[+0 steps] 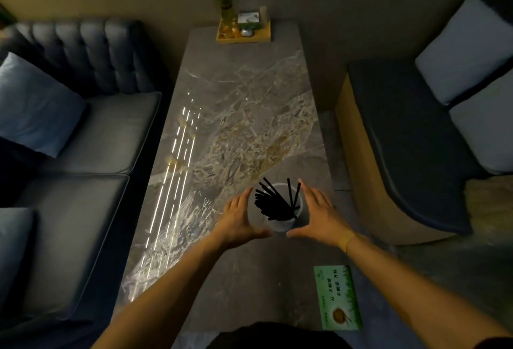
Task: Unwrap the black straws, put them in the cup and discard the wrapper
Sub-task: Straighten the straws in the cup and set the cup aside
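both hands, left hand [239, 216] and right hand [319, 214], spread flat beside the cup [278, 225]; a nudge could tip the loosely leaning straws [273, 203] out.

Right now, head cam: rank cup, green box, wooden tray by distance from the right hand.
1. cup: just left of the right hand, between both hands.
2. green box: near table edge, right side.
3. wooden tray: far end of table.

table [244, 115]: polished marble-look stone, glossy, veined
cup [277, 225] between the open hands: smooth, matt, translucent white plastic
black straws [273, 204]: matt
wrapper [194, 210] left of the cup: clear crinkled film, shiny
sofa [91, 137]: smooth leather-look, tufted
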